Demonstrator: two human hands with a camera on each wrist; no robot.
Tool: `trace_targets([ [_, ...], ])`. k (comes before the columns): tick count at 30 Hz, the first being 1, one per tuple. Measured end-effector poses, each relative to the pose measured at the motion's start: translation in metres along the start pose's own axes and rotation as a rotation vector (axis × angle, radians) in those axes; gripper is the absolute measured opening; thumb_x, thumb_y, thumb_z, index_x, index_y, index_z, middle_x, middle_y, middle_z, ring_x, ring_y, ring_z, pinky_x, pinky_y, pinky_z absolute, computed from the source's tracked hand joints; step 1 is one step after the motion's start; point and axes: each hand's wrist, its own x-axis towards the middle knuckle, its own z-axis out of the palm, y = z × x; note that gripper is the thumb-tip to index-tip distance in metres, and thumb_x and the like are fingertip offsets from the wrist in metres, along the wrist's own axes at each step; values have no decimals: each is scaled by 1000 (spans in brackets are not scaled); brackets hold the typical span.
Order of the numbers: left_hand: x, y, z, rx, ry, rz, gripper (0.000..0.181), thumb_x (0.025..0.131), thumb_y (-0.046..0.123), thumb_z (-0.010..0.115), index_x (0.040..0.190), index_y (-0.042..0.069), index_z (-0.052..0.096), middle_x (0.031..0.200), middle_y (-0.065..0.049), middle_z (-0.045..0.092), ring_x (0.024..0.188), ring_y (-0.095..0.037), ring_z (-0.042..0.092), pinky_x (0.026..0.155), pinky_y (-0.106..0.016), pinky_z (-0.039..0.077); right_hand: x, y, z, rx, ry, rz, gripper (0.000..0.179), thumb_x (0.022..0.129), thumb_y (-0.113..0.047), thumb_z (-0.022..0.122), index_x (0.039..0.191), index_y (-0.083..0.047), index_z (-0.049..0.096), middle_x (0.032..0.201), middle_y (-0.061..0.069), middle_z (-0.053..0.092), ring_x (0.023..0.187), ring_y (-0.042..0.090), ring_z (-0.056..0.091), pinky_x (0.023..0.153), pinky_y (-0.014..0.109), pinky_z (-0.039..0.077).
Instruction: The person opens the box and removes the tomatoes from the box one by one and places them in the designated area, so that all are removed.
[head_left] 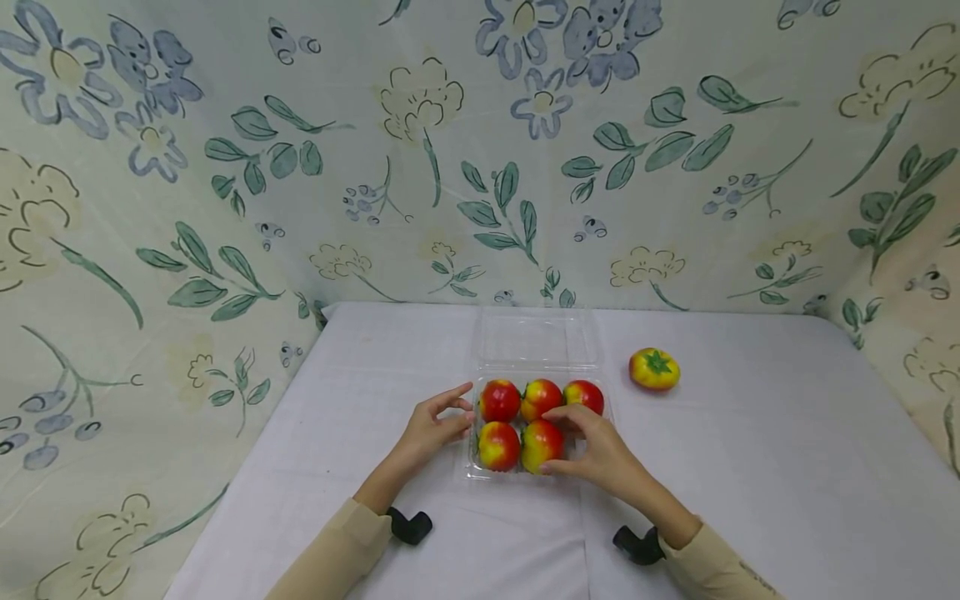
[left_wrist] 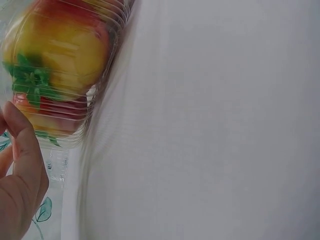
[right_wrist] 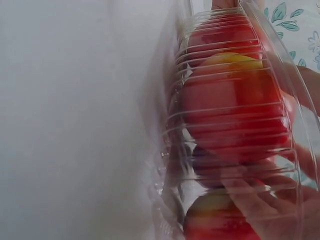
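A clear plastic clamshell box (head_left: 468, 454) stands on the table with its lid (head_left: 536, 337) folded back. Inside sit several red-and-yellow fruits with green leafy tops, like persimmons, in two rows; the near right place holds none. My right hand (head_left: 603, 454) reaches into the box and pinches the near middle persimmon (head_left: 542, 448) between thumb and fingers. Through the plastic wall, its fingers (right_wrist: 250, 200) show among the fruits in the right wrist view. At the box's left side, my left hand (head_left: 431, 429) touches the edge with loosely bent fingers (left_wrist: 22, 125).
One more persimmon (head_left: 655, 369), yellow with a green star-shaped top, lies on the white tablecloth (head_left: 750, 467) right of the box. A floral cloth (head_left: 420, 167) hangs behind the table and at both sides. Black curved pieces (head_left: 411, 527) sit at both wrists.
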Motion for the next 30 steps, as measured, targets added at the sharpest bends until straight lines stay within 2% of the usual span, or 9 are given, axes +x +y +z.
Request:
trace_targets([
  [5,2,-2,0,6,3,-4,53,96,3,66,146,-1,48,109,-14,59,76,-19,65,78,-23,58,0,0,2,-14,8,-25,66,68,-21,93,125,-8,62,120,2,62,111,24,60,93,42,54],
  [13,13,-28,-4,17,33,-8,54,96,8,67,147,5,49,111,-13,59,76,-18,65,78,-23,58,1,-1,5,-51,27,-29,65,67,-23,94,123,-8,63,118,2,61,106,22,60,90,35,56],
  [20,13,-30,-4,11,30,-1,55,96,13,69,147,8,50,113,-13,59,76,-19,64,78,-25,58,0,-3,6,-82,33,-25,64,66,-24,94,122,-9,65,115,2,62,99,19,61,86,34,58],
  [30,14,-30,-4,1,26,-1,56,95,14,70,147,9,51,113,-14,59,75,-16,64,79,-24,58,1,-4,4,-119,6,-9,65,68,-28,93,122,-8,64,117,3,62,101,20,60,87,35,57],
])
